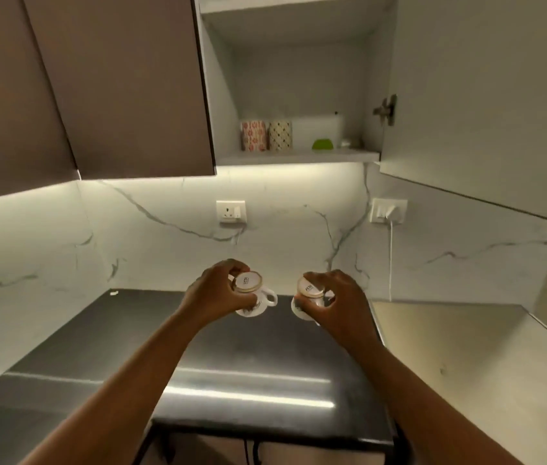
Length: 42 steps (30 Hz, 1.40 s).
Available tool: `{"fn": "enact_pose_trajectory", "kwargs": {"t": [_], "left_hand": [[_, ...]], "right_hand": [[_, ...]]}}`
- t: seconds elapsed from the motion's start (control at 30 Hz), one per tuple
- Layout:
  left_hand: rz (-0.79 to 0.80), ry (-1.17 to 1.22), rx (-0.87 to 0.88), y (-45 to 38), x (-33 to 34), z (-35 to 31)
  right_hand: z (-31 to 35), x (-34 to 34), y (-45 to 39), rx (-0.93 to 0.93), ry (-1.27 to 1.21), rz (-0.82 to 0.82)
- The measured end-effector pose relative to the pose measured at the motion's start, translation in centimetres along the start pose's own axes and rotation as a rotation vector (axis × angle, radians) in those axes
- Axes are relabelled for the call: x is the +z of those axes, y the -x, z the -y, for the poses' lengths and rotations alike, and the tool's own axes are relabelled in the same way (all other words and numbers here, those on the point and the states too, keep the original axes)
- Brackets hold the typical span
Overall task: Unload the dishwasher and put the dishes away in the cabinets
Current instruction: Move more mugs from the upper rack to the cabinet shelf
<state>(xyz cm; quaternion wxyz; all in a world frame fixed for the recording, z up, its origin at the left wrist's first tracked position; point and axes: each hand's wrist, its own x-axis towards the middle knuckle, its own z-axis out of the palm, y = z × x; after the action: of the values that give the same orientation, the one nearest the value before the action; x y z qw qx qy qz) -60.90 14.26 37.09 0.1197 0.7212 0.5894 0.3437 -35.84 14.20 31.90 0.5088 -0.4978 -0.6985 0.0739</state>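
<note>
I hold two small white cups upside down above the dark countertop (248,350), their round bases facing me. My left hand (218,290) grips the left cup (258,298), whose handle points right. My right hand (339,298) grips the right cup (307,293), fingers curled over its side. Above and ahead, the wall cabinet (299,157) stands open, its lower shelf showing.
On the cabinet shelf stand two patterned mugs (253,135) (280,135), a white container (319,129) and a green item (322,144). The open cabinet door (483,95) hangs at right. Two wall sockets (231,211) (388,210) sit on the marble backsplash, with a white cable hanging from the right one.
</note>
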Motion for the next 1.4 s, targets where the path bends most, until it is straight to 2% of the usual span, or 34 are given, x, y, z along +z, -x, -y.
{"fn": "enact_pose_trajectory", "kwargs": {"t": [0.13, 0.37, 0.57, 0.83, 1.03, 1.17, 1.4], "left_hand": [[-0.063, 0.026, 0.048, -8.1, -3.5, -2.6], [-0.302, 0.145, 0.142, -19.2, -9.6, -5.6], [-0.411, 0.028, 0.211, -26.8, -12.3, -7.0], [-0.312, -0.205, 0.200, -37.3, -10.8, -6.7], [-0.238, -0.209, 0.087, -42.4, -8.6, -3.8], [-0.248, -0.164, 0.062, -44.6, -7.7, -2.5], [-0.344, -0.247, 0.098, -47.8, -6.1, -1.2]], "right_hand": [[0.8, -0.7, -9.2, -0.057, -0.045, -0.085], [4.7, -1.0, -22.9, -0.234, -0.100, -0.215], [6.9, 0.0, -31.9, -0.298, -0.044, -0.287], [5.6, 2.8, -42.1, -0.125, 0.135, -0.226], [3.2, 5.2, -46.1, 0.024, 0.275, -0.120], [2.5, 6.8, -48.3, 0.081, 0.328, -0.066], [1.6, 9.1, -51.7, 0.159, 0.384, -0.029]]}}
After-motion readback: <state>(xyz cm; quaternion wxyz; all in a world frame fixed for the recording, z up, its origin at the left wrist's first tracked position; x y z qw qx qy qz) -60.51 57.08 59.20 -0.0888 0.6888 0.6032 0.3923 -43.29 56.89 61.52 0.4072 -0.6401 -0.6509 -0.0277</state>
